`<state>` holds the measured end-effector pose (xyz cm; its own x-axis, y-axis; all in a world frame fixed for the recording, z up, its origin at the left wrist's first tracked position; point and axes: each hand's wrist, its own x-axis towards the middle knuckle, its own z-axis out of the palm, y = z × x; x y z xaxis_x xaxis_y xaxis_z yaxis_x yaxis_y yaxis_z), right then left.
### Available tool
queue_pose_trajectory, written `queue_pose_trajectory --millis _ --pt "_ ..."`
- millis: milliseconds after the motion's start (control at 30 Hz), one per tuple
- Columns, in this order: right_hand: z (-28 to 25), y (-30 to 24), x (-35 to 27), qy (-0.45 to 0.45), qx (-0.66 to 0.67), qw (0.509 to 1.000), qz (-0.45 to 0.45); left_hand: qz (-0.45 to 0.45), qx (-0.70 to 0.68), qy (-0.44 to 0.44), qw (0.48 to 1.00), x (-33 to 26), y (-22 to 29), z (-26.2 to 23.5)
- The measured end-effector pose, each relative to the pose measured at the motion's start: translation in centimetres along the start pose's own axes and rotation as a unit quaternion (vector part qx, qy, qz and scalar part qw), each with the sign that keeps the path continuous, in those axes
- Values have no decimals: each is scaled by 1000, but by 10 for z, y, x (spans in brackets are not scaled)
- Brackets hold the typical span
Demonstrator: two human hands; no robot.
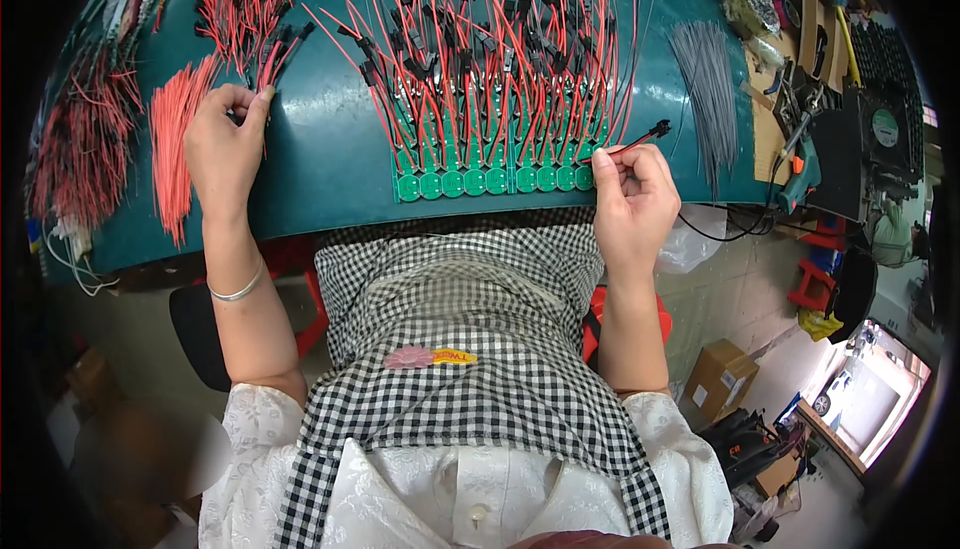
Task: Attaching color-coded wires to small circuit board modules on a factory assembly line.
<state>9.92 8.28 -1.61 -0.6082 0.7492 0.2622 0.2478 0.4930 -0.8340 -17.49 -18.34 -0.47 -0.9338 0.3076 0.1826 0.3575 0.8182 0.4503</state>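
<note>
White shirt [510, 489] nearest, my right hand [636, 199] pinched a red-black lead [634, 144] by green circuit boards [465, 184], seemingly keeping its plug [660, 129] free; my left hand [226, 149] pinched similar wires [277, 57].

L hand [220, 154] is out at far left, a bit farther than the R one; its thumb is raised to the right of the bent index, other fingers curled under & partly hidden — grip unclear. L forearm [248, 314] slants from near up to far left, wrist approx. straight. R hand [637, 204] sits right of centre, thumb & index pinched together at its far end, other fingers curled in. R forearm [638, 334] runs almost straight near to far — arms well apart.
</note>
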Motion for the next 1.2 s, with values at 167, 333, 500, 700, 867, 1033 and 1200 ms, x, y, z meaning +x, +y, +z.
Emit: queue_pose_trajectory --millis 167,333,500,700,867,1033,1200 --pt "-1 -3 3 -24 -10 999 -42 -25 -146 33 988 3 -16 2" --pt "-2 -6 12 -66 -70 989 -111 -78 -440 93 890 0 -15 -11" --pt "3 -12 12 -48 -83 992 -76 -45 -557 58 827 -23 14 -26" --pt "2 -8 9 -24 -70 993 -91 -3 -651 -166 741 -80 86 -32" --pt "3 -52 -14 -94 326 940 37 -101 -666 -410 615 -109 121 -7" --pt "-6 -51 -16 -193 337 921 32 -123 -617 -488 605 -120 130 7" --pt "-11 -51 -21 -234 273 932 52 -98 -585 -485 643 -125 128 12"
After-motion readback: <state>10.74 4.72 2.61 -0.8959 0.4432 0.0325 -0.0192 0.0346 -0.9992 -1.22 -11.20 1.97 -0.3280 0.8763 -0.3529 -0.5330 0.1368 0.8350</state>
